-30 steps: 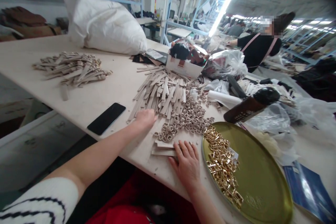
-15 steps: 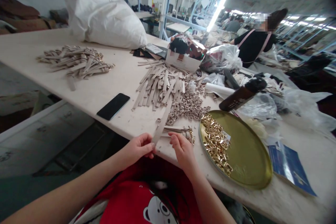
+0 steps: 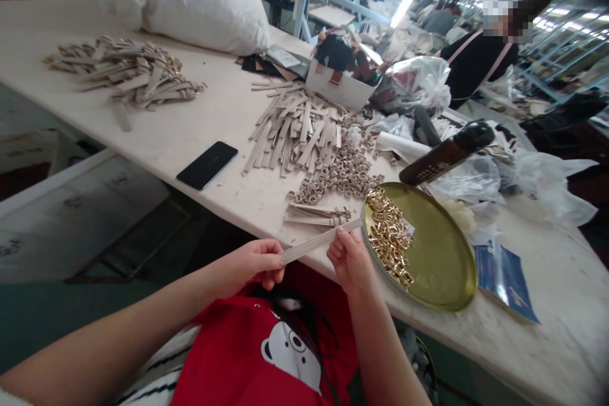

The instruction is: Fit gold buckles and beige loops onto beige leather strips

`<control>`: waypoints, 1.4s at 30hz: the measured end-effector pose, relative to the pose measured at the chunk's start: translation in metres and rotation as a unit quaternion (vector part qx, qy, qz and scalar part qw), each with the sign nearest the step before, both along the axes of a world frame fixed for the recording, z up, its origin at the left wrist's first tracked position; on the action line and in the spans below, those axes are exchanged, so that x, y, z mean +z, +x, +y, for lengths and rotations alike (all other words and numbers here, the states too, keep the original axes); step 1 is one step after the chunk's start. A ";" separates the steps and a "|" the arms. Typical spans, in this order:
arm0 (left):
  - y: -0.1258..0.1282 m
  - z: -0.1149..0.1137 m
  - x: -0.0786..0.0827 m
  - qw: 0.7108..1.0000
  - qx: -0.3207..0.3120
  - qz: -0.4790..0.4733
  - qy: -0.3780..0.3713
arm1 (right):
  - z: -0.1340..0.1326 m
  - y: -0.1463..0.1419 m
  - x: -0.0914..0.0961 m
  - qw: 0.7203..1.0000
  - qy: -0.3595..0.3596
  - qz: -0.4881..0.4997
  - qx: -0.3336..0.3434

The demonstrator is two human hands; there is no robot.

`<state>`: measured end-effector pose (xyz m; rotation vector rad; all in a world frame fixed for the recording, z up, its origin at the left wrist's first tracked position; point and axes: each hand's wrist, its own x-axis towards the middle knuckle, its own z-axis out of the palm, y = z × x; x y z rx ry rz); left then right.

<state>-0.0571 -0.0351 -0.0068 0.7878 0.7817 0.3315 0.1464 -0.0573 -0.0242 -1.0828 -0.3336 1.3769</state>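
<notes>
A flat beige strap (image 3: 311,245) stretches between my two hands at the table's front edge. My left hand (image 3: 264,262) pinches its left end; my right hand (image 3: 349,255) grips it near the other end, whose tip sticks out toward the round tray. Just behind the strap lies a small bundle of straps with metal fittings (image 3: 316,215). Beyond that are a heap of small beige loops (image 3: 339,176) and a pile of loose straps (image 3: 297,130). Gold buckles (image 3: 387,235) cover the left side of the gold-coloured round tray (image 3: 442,266), right of my right hand.
A black phone (image 3: 207,165) lies left of the strap pile. Farther left are more straps with fittings (image 3: 137,73) and a big white sack (image 3: 190,0). A dark bottle (image 3: 447,153) leans over the tray's back rim. A person (image 3: 480,63) is at the far right.
My right hand, apart from the strap before, now grips it near its far end. The strap has swung from pointing away to pointing right. The camera view has tilted down.
</notes>
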 end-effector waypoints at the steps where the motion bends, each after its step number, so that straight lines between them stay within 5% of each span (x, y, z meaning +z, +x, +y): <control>1: 0.000 0.001 -0.001 1.000 -0.004 0.010 0.007 | -0.001 0.001 -0.001 1.000 0.000 -0.004 -0.003; 5: 0.002 0.009 0.001 0.994 -0.072 0.045 0.071 | -0.005 0.000 -0.002 0.998 0.022 -0.054 0.024; 8: 0.012 0.014 0.008 0.992 -0.125 0.004 0.020 | -0.011 -0.008 0.003 0.983 0.048 -0.099 0.147; 11: 0.024 0.019 0.010 0.992 -0.113 -0.021 -0.048 | -0.013 -0.014 0.008 0.955 0.068 -0.126 0.261; 15: 0.033 0.030 0.004 0.997 -0.046 -0.024 -0.056 | 0.009 0.014 0.010 0.926 0.065 -0.284 0.240; 18: 0.039 0.038 0.000 0.999 -0.022 -0.006 -0.038 | 0.044 0.058 0.005 0.829 0.039 -0.543 0.129; 20: 0.045 0.043 -0.001 1.000 -0.009 -0.001 -0.026 | 0.072 0.084 -0.002 0.692 0.013 -0.718 0.078; 22: 0.051 0.048 -0.001 1.000 0.003 -0.003 -0.024 | 0.096 0.099 -0.010 0.642 0.005 -0.762 0.089; 26: 0.058 0.057 -0.001 0.999 0.014 -0.011 -0.043 | 0.124 0.105 -0.023 0.614 0.010 -0.777 0.136; 31: 0.059 0.060 -0.004 0.999 0.013 -0.015 -0.051 | 0.123 0.111 -0.023 0.608 0.029 -0.779 0.149; 33: 0.059 0.058 -0.004 0.999 0.007 -0.014 -0.040 | 0.113 0.109 -0.016 0.632 0.038 -0.765 0.123; 34: 0.059 0.057 -0.004 0.999 0.000 -0.011 -0.030 | 0.105 0.106 -0.011 0.672 0.043 -0.732 0.098; 38: 0.061 0.049 -0.002 0.995 -0.017 0.029 0.093 | 0.065 0.072 0.010 0.924 0.046 -0.377 0.050; 40: 0.061 0.045 0.001 0.982 -0.012 0.058 0.180 | 0.046 0.050 0.019 0.976 0.022 -0.204 0.075; 42: 0.059 0.040 0.004 0.965 -0.009 0.087 0.246 | 0.032 0.032 0.024 0.993 0.009 -0.097 0.069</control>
